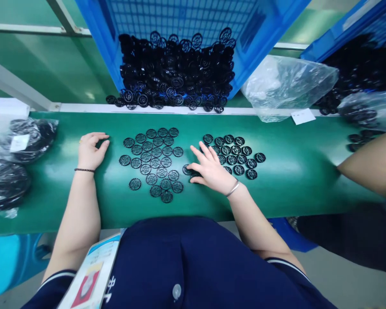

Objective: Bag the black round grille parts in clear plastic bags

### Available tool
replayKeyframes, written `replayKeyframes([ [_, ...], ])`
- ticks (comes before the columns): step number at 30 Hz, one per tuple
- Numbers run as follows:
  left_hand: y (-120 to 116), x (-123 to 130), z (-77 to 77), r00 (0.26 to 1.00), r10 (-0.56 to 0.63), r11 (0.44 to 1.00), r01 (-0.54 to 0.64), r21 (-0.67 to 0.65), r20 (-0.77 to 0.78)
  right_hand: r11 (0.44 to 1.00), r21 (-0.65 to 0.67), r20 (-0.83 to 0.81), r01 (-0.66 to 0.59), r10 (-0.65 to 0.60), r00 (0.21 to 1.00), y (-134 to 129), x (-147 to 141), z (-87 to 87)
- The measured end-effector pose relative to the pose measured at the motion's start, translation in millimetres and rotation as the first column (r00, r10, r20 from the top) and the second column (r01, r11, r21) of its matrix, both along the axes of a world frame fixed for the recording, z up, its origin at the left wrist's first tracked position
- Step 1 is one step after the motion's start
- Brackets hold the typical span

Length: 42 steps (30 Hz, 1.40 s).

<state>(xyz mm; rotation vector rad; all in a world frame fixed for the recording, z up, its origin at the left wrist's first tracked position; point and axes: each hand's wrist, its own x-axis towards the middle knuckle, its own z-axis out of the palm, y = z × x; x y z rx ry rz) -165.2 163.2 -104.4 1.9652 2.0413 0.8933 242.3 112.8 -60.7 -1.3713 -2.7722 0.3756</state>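
We look down on a green desk point(292, 189) where many flat, round black discs with spoked centres lie in two groups.

Our right hand point(209, 168) reaches over the desk palm down, its fingers spread and pointing left, between the groups. One disc point(185, 170) shows at the tip of the forefinger, and another lies partly hidden between forefinger and thumb. We cannot tell whether the fingers have hold of these or merely rest against them.

The right group point(236, 149) lies just right of this hand and away from the body; some of its discs are partly covered by the fingers and the back of the hand. The left group point(156, 152), more widely scattered, lies to the left of the fingertips. Being round, the discs have no long axis.

Our left hand point(92, 151) rests on the desk to the left of everything laid out, fingers together and loosely bent, thumb apart, with nothing visible in its grasp. A bare strip of desk parts it from the left group, so the right hand is nearer to both groups.

Beyond the discs, a blue crate point(266, 30) faces us, heaped with more black discs. Black items in clear bags point(6, 182) sit at far left, and another person's elbow point(366, 165) is at far right.
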Motion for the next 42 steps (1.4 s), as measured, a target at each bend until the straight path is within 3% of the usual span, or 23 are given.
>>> replayKeyframes([
  [5,2.6,-1.2,-2.5,1.0,0.019,1.0,-0.018,-0.017,0.001,0.998,0.028,-0.039,0.054,-0.053,0.998,-10.8,2.5,2.4],
  [12,0.2,-3.6,-6.2,1.0,0.005,1.0,-0.005,-0.009,-0.002,0.992,-0.023,-0.085,-0.126,0.123,0.989,-16.2,-40.9,0.5],
  [19,3.5,-7.0,-11.4,0.999,-0.019,0.999,0.018,0.039,0.029,0.998,-0.011,-0.083,-0.06,0.058,0.995,-14.7,-13.7,1.1],
  [23,4.7,-8.5,-13.5,0.999,-0.028,0.999,0.027,0.043,0.024,0.996,-0.029,-0.18,-0.09,0.083,0.98,-27.4,-39.7,-4.5],
  [27,2.5,-9.9,-14.3,0.999,-0.033,0.999,0.032,0.043,0.029,0.979,-0.054,-0.14,-0.198,0.189,0.972,-37.2,-71.5,-8.0],
  [35,4.4,-12.1,-18.6,0.999,-0.028,0.999,0.027,0.028,0.029,0.97,-0.037,0.025,-0.239,0.24,0.97,-33.4,-56.7,9.5],
  [42,2.0,-11.6,-18.0,0.998,-0.034,0.999,0.032,0.038,0.044,0.968,-0.027,-0.106,-0.249,0.245,0.964,-31.8,-105.9,-3.4],
])
